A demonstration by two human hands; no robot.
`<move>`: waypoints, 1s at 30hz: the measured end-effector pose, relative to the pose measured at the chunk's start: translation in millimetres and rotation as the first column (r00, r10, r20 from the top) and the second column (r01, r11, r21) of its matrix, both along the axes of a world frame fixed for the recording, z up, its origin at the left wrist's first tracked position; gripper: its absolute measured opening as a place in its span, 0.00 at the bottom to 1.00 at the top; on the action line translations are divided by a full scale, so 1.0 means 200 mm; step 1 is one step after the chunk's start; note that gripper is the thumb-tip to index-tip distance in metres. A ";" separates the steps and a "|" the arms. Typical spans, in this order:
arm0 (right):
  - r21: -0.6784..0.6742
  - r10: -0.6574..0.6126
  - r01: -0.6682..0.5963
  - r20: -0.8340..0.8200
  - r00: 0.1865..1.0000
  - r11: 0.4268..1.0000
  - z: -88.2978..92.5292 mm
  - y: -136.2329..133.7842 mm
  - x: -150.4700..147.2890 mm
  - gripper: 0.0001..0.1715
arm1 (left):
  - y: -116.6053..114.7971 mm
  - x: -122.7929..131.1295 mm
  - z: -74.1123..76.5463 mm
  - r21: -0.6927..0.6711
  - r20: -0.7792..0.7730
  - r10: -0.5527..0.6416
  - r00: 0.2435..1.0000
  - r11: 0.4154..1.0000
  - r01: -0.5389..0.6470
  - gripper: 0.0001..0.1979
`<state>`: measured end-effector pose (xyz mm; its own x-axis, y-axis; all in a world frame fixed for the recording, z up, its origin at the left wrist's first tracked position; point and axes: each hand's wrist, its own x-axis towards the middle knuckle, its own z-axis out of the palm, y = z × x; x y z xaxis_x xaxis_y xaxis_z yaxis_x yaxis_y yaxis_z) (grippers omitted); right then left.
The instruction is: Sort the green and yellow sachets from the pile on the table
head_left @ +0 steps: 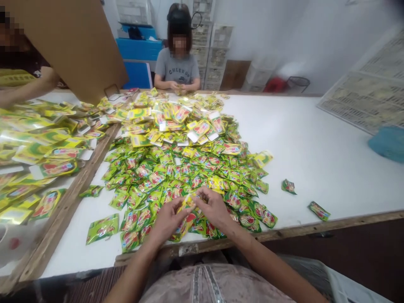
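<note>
My left hand [168, 219] and my right hand [212, 206] meet close to the front edge of the table, above a heap of small green packets [186, 170] with red pictures on them. Between the fingertips of both hands is a small yellow carton [187, 203], partly covered by the fingers. The fingers of each hand are closed on it. Just under my left hand lies a yellow-green packet [181, 230]. Behind the green packets, flat yellow cartons [198, 128] with white flaps are piled up.
A wooden divider [74, 191] separates the heap from more yellow cartons [47, 162] at left. Two loose packets [318, 210] lie at right. Across the table [296, 139] sits a person [177, 67]; another person's arm [31, 86] shows at left, beside a cardboard sheet [75, 42].
</note>
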<state>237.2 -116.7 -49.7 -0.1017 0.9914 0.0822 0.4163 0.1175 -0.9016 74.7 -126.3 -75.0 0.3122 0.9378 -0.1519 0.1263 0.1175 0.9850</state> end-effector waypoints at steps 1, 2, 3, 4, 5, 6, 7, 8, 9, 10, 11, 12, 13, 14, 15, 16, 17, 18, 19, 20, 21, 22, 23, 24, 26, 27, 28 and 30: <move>-0.027 0.003 -0.003 -0.006 1.000 1.000 0.00 0.00 -0.01 0.11 | 0.00 0.00 0.01 -0.006 0.012 -0.007 1.000 1.000 0.007 0.14; -0.056 0.010 -0.010 -0.010 1.000 0.998 -0.01 0.00 -0.01 0.12 | 0.00 0.01 0.01 -0.013 0.021 -0.017 1.000 1.000 0.017 0.13; -0.084 0.014 -0.015 -0.012 1.000 0.996 -0.01 0.00 -0.01 0.13 | 0.00 0.02 0.02 -0.023 0.027 -0.028 0.999 0.999 0.028 0.12; -0.111 0.018 -0.019 -0.013 1.000 0.994 -0.01 0.00 -0.01 0.14 | 0.00 0.03 0.03 -0.037 0.032 -0.035 0.999 0.999 0.036 0.11; -0.132 0.014 -0.015 -0.012 1.000 0.991 -0.01 0.00 -0.01 0.15 | 0.00 0.04 0.04 -0.058 0.040 -0.037 0.999 0.998 0.039 0.10; -0.147 0.001 -0.003 -0.007 1.000 0.989 -0.01 0.01 -0.01 0.17 | 0.01 0.05 0.04 -0.083 0.046 -0.030 0.999 0.996 0.033 0.09; -0.154 -0.016 0.017 0.006 1.000 0.988 -0.01 0.02 0.00 0.19 | 0.01 0.06 0.04 -0.112 0.054 -0.015 0.998 0.994 0.021 0.10; -0.152 -0.038 0.041 0.027 0.999 0.988 -0.01 0.04 0.01 0.21 | 0.02 0.08 0.04 -0.142 0.067 0.000 0.998 0.990 0.010 0.11; -0.140 -0.061 0.068 0.055 0.997 0.988 0.00 0.06 0.03 0.24 | 0.03 0.09 0.03 -0.170 0.083 0.017 0.996 0.985 -0.003 0.12; -0.119 -0.088 0.098 0.091 0.992 0.988 0.01 0.08 0.06 0.25 | 0.05 0.11 0.02 -0.197 0.102 0.039 0.994 0.980 -0.018 0.13; -0.084 -0.118 0.130 0.134 0.984 0.988 0.02 0.10 0.11 0.26 | 0.06 0.12 0.01 -0.222 0.123 0.067 0.990 0.974 -0.038 0.14; -0.033 -0.149 0.158 0.189 0.971 0.987 0.03 0.12 0.17 0.23 | 0.07 0.13 0.01 -0.247 0.141 0.103 0.985 0.967 -0.066 0.15; 0.027 -0.180 0.179 0.256 0.950 0.983 0.03 0.14 0.24 0.19 | 0.08 0.14 0.00 -0.272 0.154 0.145 0.977 0.957 -0.099 0.16; 0.106 -0.209 0.183 0.344 0.915 0.977 0.03 0.16 0.32 0.13 | 0.09 0.14 0.00 -0.297 0.162 0.185 0.969 0.946 -0.130 0.17; 0.175 -0.234 0.171 0.464 0.854 0.970 0.01 0.17 0.41 0.14 | 0.10 0.14 0.01 -0.322 0.167 0.219 0.961 0.934 -0.156 0.17; 0.195 -0.241 0.155 0.576 0.781 0.969 0.00 0.19 0.49 0.21 | 0.10 0.15 0.01 -0.346 0.174 0.247 0.953 0.922 -0.175 0.17; 0.178 -0.224 0.140 0.666 0.711 0.974 -0.03 0.21 0.57 0.27 | 0.10 0.15 0.01 -0.369 0.185 0.269 0.945 0.910 -0.187 0.18; 0.130 -0.160 0.095 0.731 0.663 0.987 -0.06 0.22 0.63 0.29 | 0.10 0.15 0.02 -0.390 0.203 0.288 0.936 0.900 -0.193 0.18; 0.110 -0.126 0.065 0.762 0.635 0.992 -0.09 0.23 0.68 0.29 | 0.09 0.15 0.02 -0.409 0.222 0.306 0.926 0.891 -0.196 0.18; 0.125 -0.137 0.062 0.777 0.614 0.990 -0.11 0.23 0.71 0.27 | 0.09 0.15 0.02 -0.423 0.237 0.323 0.916 0.883 -0.202 0.17; 0.160 -0.170 0.070 0.777 0.606 0.985 -0.13 0.23 0.72 0.25 | 0.09 0.15 0.02 -0.430 0.241 0.335 0.911 0.878 -0.209 0.17; 0.222 -0.233 0.094 0.762 0.605 0.971 -0.15 0.22 0.72 0.24 | 0.09 0.15 0.01 -0.428 0.230 0.339 0.912 0.877 -0.217 0.17; 0.297 -0.307 0.122 0.731 0.609 0.947 -0.15 0.22 0.71 0.22 | 0.09 0.15 0.00 -0.417 0.204 0.336 0.920 0.880 -0.229 0.17; 0.369 -0.379 0.152 0.686 0.621 0.917 -0.14 0.20 0.69 0.21 | 0.09 0.15 -0.01 -0.396 0.169 0.330 0.929 0.886 -0.243 0.17; 0.457 -0.460 0.201 0.576 0.675 0.866 -0.10 0.18 0.63 0.20 | 0.10 0.13 -0.03 -0.332 0.091 0.315 0.945 0.904 -0.270 0.17; 0.459 -0.464 0.222 0.524 0.715 0.860 -0.07 0.17 0.59 0.20 | 0.10 0.13 -0.04 -0.297 0.060 0.309 0.949 0.913 -0.278 0.18; 0.426 -0.445 0.244 0.478 0.758 0.872 -0.03 0.16 0.56 0.20 | 0.10 0.12 -0.05 -0.264 0.039 0.305 0.952 0.922 -0.284 0.18; 0.256 -0.364 0.280 0.390 0.846 0.925 0.03 0.14 0.48 0.18 | 0.10 0.11 -0.06 -0.211 0.028 0.296 0.955 0.935 -0.283 0.18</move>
